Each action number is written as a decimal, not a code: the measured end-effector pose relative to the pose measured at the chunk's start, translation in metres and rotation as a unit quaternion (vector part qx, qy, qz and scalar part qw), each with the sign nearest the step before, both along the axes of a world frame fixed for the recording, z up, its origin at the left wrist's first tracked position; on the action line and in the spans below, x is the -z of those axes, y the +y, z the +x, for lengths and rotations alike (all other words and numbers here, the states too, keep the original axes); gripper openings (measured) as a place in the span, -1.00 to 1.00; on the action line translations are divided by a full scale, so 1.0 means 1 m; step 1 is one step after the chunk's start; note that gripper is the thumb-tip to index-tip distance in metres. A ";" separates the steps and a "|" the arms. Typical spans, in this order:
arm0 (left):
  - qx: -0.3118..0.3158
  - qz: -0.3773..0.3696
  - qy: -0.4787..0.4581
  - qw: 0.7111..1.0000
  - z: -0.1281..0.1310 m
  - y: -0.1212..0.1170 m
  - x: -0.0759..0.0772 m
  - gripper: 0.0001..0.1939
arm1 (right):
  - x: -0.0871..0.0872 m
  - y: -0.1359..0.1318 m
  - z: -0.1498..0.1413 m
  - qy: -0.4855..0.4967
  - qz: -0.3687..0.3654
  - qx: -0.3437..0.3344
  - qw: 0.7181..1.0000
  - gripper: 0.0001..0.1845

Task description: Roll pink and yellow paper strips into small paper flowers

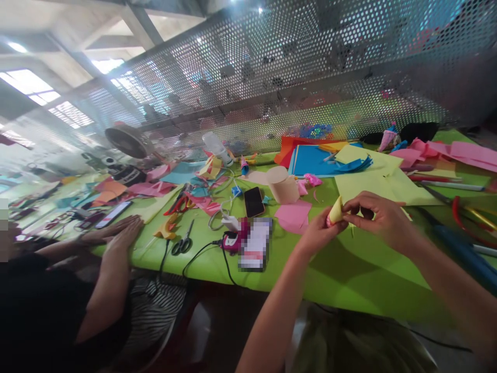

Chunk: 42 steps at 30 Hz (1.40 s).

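Observation:
My left hand is closed around a small yellow paper cone with a pink band at its lower end. The cone's tip points up. At the cone's right side, my right hand has its thumb and fingers pinched together; what lies between those fingertips is hidden. Both hands are above the front part of the green table. Just left of my left hand lies pink paper. Yellow paper sheets are spread behind my right hand.
Two phones, a dark one and a lit one, lie left of my hands near a power strip with cables. A beige paper roll, blue sheets and scissors are around. At left, a co-worker's hands rest on the table.

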<state>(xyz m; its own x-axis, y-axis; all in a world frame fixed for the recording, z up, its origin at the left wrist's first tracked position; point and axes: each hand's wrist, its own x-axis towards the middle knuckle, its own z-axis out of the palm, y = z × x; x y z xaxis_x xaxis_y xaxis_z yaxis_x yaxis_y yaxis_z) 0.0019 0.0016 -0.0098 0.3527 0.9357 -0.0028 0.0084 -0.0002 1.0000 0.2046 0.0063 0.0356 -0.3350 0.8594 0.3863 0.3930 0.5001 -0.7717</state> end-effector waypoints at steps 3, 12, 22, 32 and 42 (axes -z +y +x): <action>-0.004 0.039 0.022 0.999 0.000 0.003 0.007 -0.49 | 0.004 0.003 -0.002 -0.013 -0.019 -0.015 1.000 -0.78; 0.002 0.047 0.001 0.999 0.002 0.003 0.008 -0.55 | 0.009 0.005 -0.009 0.012 -0.038 0.010 0.999 -0.57; 0.009 -0.007 -0.051 0.999 0.001 0.005 0.009 -0.45 | 0.008 0.004 -0.008 0.078 -0.038 0.001 0.996 -0.68; -0.196 0.092 0.159 0.963 -0.012 0.015 0.007 -0.61 | 0.018 0.043 0.066 -0.168 -0.143 0.101 0.970 -0.69; -0.140 0.141 0.375 0.905 -0.009 0.011 0.009 -0.48 | 0.041 0.050 -0.013 -0.290 0.089 0.089 0.949 -0.88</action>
